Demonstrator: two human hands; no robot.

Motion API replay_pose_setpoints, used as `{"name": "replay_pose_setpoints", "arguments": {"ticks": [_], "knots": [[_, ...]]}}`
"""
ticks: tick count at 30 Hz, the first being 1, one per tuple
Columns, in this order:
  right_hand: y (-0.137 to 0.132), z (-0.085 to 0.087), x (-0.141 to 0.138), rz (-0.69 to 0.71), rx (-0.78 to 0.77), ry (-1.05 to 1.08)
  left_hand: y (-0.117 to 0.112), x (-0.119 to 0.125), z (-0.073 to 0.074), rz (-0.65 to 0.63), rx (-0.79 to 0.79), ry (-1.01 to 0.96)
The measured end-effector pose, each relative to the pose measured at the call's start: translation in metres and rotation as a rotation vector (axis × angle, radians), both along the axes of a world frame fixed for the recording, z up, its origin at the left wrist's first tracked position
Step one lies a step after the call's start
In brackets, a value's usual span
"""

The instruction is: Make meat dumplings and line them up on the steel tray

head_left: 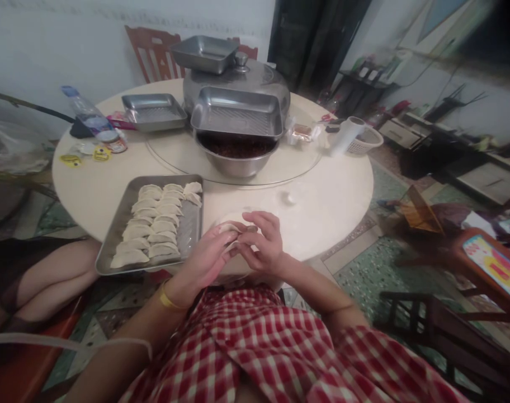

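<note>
Close to the table's front edge, my left hand (208,253) is curled around a pale dumpling (228,228), partly hidden by the fingers. My right hand (263,238) meets it from the other side, thumb and fingers pinching the dough's edge. To the left of my hands, a metal tray (191,226) holds rows of folded dumplings (151,224), with bare metal along its right side. A small piece of white dough (290,197) lies on the table beyond my right hand.
A metal bowl (238,165) of dark filling stands behind, with a metal pan (238,115) resting over it and a large domed lid (255,75) at the back. A plastic bottle (87,115) is at left, a white basket (366,143) at right. Someone's legs (62,274) are beside the table.
</note>
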State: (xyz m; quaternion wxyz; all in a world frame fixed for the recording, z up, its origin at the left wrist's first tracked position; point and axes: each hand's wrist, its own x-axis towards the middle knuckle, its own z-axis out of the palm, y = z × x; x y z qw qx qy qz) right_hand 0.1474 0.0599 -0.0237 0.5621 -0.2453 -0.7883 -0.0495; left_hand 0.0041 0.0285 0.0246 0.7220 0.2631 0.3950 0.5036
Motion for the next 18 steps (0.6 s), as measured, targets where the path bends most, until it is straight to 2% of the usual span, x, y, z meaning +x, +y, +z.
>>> {"name": "replay_pose_setpoints", "arguments": {"ticks": [4, 7, 11, 18], "knots": [[-0.004, 0.005, -0.005, -0.052, -0.093, 0.041, 0.000, -0.001, -0.002, -0.003, 0.023, 0.024], [-0.005, 0.008, -0.005, -0.054, -0.271, 0.033, 0.000, -0.002, -0.002, 0.001, 0.003, 0.046], [0.000, 0.004, 0.000, 0.088, -0.495, -0.019, -0.002, -0.003, 0.000, -0.029, -0.013, 0.057], [0.014, -0.010, 0.003, 0.303, -0.618, -0.008, -0.004, 0.001, 0.008, 0.046, -0.091, 0.104]]}}
